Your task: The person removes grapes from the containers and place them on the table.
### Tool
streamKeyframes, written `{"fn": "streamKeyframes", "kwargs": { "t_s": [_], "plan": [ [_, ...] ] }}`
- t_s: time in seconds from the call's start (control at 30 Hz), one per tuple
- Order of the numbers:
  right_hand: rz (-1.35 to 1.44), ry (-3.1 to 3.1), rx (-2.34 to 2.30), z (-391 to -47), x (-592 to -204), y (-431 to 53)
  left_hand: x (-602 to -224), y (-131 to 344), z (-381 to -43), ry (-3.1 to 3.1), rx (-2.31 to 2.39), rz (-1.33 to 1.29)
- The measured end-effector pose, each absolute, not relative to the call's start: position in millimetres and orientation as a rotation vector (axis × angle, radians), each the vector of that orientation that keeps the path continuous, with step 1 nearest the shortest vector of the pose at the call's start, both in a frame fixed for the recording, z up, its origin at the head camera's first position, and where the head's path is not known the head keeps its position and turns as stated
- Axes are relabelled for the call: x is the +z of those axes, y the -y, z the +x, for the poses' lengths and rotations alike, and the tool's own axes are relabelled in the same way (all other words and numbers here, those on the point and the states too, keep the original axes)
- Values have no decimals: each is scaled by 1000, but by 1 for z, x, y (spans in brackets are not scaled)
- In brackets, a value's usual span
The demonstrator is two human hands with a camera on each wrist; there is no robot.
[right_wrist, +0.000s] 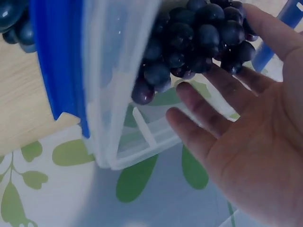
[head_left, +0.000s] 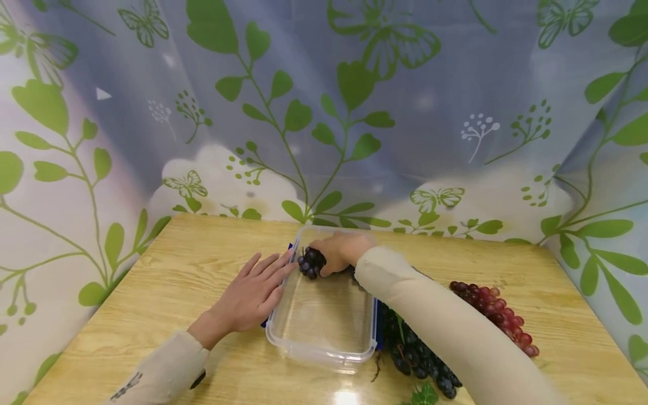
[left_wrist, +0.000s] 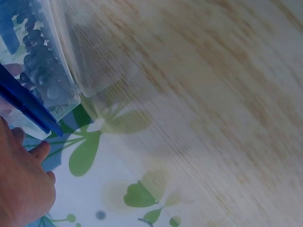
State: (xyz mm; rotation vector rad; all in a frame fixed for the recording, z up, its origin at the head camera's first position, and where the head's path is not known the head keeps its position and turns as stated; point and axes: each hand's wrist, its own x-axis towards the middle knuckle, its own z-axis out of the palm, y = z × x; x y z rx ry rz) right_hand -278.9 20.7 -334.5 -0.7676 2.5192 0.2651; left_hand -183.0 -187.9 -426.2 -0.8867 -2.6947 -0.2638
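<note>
A bunch of dark grapes (head_left: 311, 262) lies at the far end of a clear plastic container (head_left: 324, 355) with blue latches. My right hand (head_left: 340, 252) reaches into it from the right. In the right wrist view, its thumb and some fingers touch the dark grapes (right_wrist: 189, 45) while the other fingers are spread. The right hand and sleeve hide part of the bunch from above. My left hand (head_left: 253, 295) lies flat with straight fingers, their tips against the container's left rim. In the left wrist view, that hand (left_wrist: 21, 182) is beside a blue latch (left_wrist: 26, 101).
Right of the container, another bunch of dark grapes (head_left: 417, 354) with green leaves (head_left: 424, 395) lies partly under the right sleeve. Farther right is a bunch of red grapes (head_left: 498, 315). A leaf-patterned curtain (head_left: 324, 140) stands behind the wooden table (head_left: 217, 239).
</note>
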Motion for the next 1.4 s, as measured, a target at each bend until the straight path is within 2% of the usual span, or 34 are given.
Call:
{"fn": "streamKeyframes", "kwargs": {
  "t_s": [0.3,0.8,1.4],
  "plan": [
    [-658,-2618,338,-270,-341,3,-428,189,-180,2679,-278,-882],
    [-572,-2646,500,-270,-358,3,-428,184,-181,2650,-278,-891],
    [-682,-2722,538,-284,-360,11,-427,187,-182,2627,-290,-881]
  ]
}}
